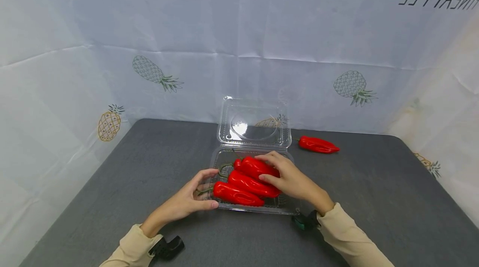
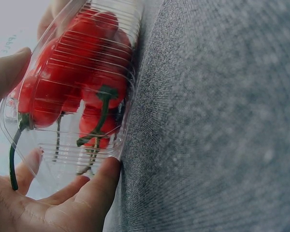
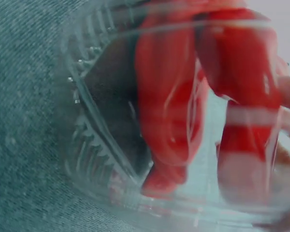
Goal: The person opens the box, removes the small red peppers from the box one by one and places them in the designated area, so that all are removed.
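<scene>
Right grip (image 1: 290,179) holding rear pepper (image 1: 258,167) from right, left grip (image 1: 188,199) wide, touching clear container (image 1: 258,210)

left-hand grip (image 1: 191,198) at seven o'clock, thumb (image 1: 206,205) and fingers (image 1: 206,172) spread apart, forearm (image 1: 135,242) aimed toward two o'clock, right-hand grip (image 1: 287,176) at five o'clock, curved in a pinch, reaching toward ten

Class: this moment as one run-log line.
left hand: at container | right hand: holds far red pepper | nearer red peppers: in container | lid: open | loose red pepper: on table, right of lid
</scene>
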`<state>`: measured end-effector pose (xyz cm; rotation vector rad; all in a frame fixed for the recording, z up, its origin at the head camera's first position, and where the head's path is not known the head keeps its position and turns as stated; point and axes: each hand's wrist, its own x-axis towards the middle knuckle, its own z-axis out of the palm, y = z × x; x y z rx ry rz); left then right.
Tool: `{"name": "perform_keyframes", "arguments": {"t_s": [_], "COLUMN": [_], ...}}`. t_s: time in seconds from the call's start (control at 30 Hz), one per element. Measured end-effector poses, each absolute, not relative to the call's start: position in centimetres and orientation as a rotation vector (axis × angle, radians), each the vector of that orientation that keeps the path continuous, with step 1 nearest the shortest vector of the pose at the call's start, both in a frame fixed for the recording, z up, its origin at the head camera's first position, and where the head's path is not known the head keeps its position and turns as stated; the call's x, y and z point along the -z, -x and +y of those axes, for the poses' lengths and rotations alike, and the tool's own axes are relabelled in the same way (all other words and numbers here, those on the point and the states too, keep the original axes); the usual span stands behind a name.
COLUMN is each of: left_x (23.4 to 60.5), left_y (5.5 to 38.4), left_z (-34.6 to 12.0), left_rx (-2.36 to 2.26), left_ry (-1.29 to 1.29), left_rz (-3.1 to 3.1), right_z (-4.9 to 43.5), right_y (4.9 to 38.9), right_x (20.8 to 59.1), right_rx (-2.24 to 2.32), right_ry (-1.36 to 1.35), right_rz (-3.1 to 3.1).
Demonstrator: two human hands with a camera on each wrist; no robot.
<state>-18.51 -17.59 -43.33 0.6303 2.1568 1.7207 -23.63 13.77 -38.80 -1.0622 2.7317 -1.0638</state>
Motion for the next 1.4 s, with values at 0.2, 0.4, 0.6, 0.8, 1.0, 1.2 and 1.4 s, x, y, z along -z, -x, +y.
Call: {"name": "perform_keyframes", "arguments": {"t_s": [0.2, 0.4, 0.6, 0.8, 1.0, 1.2, 1.4], "left_x": [43.4, 43.4, 43.4, 43.4, 43.4, 43.5, 43.4], "left_y": [18.5, 18.5, 18.5, 18.5, 18.6, 18.6, 18.6], "left_z": [-17.6, -17.5, -17.6, -17.6, -17.5, -17.5, -17.6], "left_rx": [-1.722, -1.732, -1.739, -1.735, -1.736, -1.741, -1.742], "left_ry": [-0.621, -0.628, -0.634, -0.632, -0.628, -0.628, -0.616], "left_rz": [2.158, 2.149, 2.140, 2.142, 2.142, 2.136, 2.139], "right_z": [14.5, 15.2, 16.1, 17.1, 18.4, 19.8, 20.8], "right_y": [23.4, 23.2, 23.2, 23.3, 23.5, 23.8, 24.3], "right_x": [38.7, 37.9, 37.2, 36.5, 36.1, 35.7, 35.9], "right_rx": [1.123, 1.204, 1.218, 1.234, 1.211, 1.180, 1.183], "right_ry": [1.059, 1.020, 0.998, 0.969, 0.919, 0.865, 0.823], "right_rz": [2.737, 2.724, 2.728, 2.733, 2.755, 2.762, 2.758]}}
